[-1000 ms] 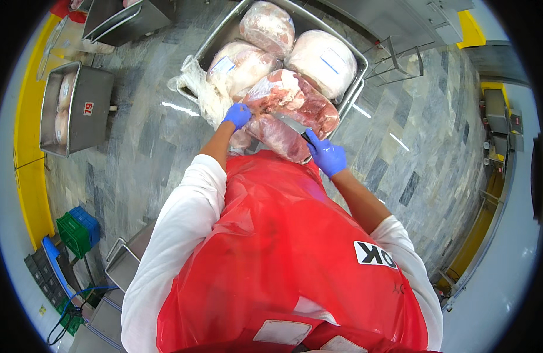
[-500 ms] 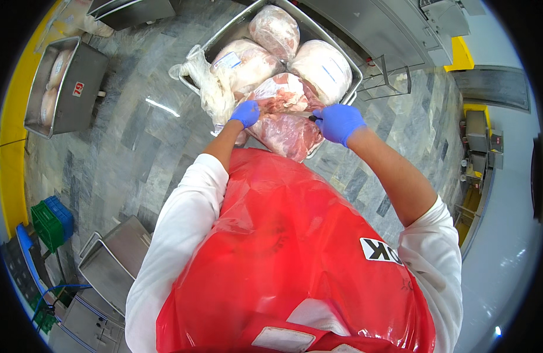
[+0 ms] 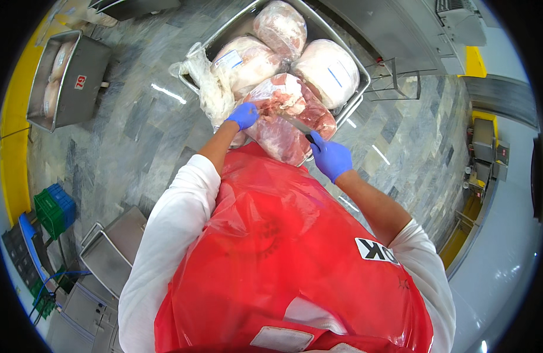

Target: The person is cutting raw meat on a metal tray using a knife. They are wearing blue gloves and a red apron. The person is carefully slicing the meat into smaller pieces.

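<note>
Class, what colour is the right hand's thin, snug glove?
The thin, snug glove is blue-violet: head view.

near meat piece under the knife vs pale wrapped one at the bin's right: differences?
The near piece shows red flesh; the pale piece looks mostly white. The near piece has a knife and the left hand on it; the pale piece is untouched. Both sit in the metal bin.

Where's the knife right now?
In the head view's upper half, slightly right of centre: the knife is in the right hand, over the raw meat.
</note>
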`<state>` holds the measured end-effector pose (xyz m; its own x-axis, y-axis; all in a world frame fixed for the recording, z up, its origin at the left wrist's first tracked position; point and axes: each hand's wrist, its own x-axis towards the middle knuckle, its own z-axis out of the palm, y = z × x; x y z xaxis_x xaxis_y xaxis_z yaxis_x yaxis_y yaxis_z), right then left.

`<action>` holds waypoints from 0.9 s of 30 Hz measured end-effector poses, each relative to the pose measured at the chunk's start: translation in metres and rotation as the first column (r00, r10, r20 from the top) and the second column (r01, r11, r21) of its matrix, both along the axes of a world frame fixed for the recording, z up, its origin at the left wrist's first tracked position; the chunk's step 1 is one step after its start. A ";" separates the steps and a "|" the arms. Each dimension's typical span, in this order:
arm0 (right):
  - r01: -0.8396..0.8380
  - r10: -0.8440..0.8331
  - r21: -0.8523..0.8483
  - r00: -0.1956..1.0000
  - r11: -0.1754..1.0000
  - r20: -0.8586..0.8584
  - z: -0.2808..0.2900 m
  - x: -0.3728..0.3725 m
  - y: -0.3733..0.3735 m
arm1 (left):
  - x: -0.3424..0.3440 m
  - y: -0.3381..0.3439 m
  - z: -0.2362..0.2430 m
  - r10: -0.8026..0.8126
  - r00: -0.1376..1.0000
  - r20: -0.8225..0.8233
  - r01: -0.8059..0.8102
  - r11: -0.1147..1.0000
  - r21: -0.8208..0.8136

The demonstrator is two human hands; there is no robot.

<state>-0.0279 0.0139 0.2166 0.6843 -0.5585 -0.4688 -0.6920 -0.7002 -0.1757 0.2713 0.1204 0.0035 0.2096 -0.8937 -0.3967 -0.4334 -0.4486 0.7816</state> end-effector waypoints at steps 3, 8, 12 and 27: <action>0.077 -0.077 -0.012 0.997 0.997 0.021 -0.024 -0.025 0.012 | 0.000 -0.001 0.026 -0.021 1.000 -0.011 0.022 0.983 0.183; 0.074 -0.070 -0.050 0.994 0.996 0.081 -0.072 -0.051 0.021 | 0.008 0.009 -0.006 0.078 0.985 -0.153 -0.005 0.905 0.426; 0.076 -0.060 -0.112 0.989 0.991 0.138 -0.073 -0.060 0.009 | -0.013 -0.023 0.049 0.078 0.995 -0.061 -0.049 0.923 0.381; -0.590 0.593 -0.277 0.801 0.758 -0.086 0.045 0.082 -0.032 | -0.046 0.015 -0.047 0.444 0.896 -0.013 -0.444 0.893 -0.067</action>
<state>0.0537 -0.0177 0.2613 0.9243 -0.1456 -0.3528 -0.1233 -0.9887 0.0850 0.2253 0.1358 -0.0437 0.5920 -0.7313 -0.3387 -0.2031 -0.5421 0.8154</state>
